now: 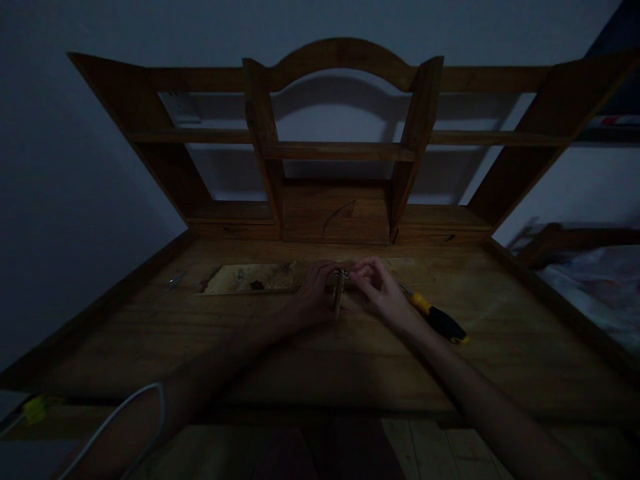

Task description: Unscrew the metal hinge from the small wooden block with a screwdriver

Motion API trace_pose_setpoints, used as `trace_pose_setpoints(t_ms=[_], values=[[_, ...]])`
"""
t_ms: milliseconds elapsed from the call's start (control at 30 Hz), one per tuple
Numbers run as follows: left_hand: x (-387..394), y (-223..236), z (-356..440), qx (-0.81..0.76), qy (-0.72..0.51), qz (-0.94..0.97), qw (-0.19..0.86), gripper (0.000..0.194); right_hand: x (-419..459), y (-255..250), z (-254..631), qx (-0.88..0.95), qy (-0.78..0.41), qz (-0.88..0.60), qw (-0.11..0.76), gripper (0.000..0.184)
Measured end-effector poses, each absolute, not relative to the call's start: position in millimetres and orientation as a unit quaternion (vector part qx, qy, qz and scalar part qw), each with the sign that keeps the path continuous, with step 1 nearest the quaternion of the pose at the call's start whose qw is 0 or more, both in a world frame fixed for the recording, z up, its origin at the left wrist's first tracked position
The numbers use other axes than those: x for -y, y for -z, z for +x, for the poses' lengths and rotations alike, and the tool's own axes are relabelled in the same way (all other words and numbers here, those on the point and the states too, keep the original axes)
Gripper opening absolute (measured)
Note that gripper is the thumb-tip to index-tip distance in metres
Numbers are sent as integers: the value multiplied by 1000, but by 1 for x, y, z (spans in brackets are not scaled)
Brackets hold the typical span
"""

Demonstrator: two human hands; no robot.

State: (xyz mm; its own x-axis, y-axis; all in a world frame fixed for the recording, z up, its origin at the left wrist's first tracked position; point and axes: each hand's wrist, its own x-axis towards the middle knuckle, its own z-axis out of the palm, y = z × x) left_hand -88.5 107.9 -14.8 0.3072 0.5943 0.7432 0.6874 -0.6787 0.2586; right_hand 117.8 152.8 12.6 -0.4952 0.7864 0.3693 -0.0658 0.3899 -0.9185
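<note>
My left hand (316, 291) is closed around a narrow wooden piece (339, 297), which stands roughly on end above the desk. At its top is a small shiny metal part (342, 273), too small and dim to name. The fingertips of my right hand (376, 285) pinch at this metal part from the right. Beneath and behind both hands lies a long, worn wooden strip (255, 278) with dark stains. Just right of my right hand rests a screwdriver (440, 323) with a yellow and black handle, its shaft pointing toward the hand.
The wooden desk (225, 360) has a shelf unit (340, 152) with small drawers along its back. A small metallic item (175, 280) lies on the left of the desktop. Something yellow (35, 409) shows at the lower left. Pale plastic or cloth (595, 287) lies beyond the right edge.
</note>
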Motion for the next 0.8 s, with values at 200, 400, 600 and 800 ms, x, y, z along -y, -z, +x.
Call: trace_pose_setpoints(t_ms=[200, 400, 600, 800], values=[[-106, 12, -88, 392, 420, -817, 49, 88, -150, -16, 118, 715, -552, -246, 350, 35], [-105, 11, -87, 402, 403, -821, 47, 91, -152, -12, 117, 707, -564, -221, 365, 32], [-104, 12, -87, 406, 394, -824, 39, 94, -153, -13, 119, 728, -536, -212, 371, 27], [-104, 10, -86, 427, 382, -818, 41, 94, -149, -17, 119, 801, -343, -262, 413, 21]])
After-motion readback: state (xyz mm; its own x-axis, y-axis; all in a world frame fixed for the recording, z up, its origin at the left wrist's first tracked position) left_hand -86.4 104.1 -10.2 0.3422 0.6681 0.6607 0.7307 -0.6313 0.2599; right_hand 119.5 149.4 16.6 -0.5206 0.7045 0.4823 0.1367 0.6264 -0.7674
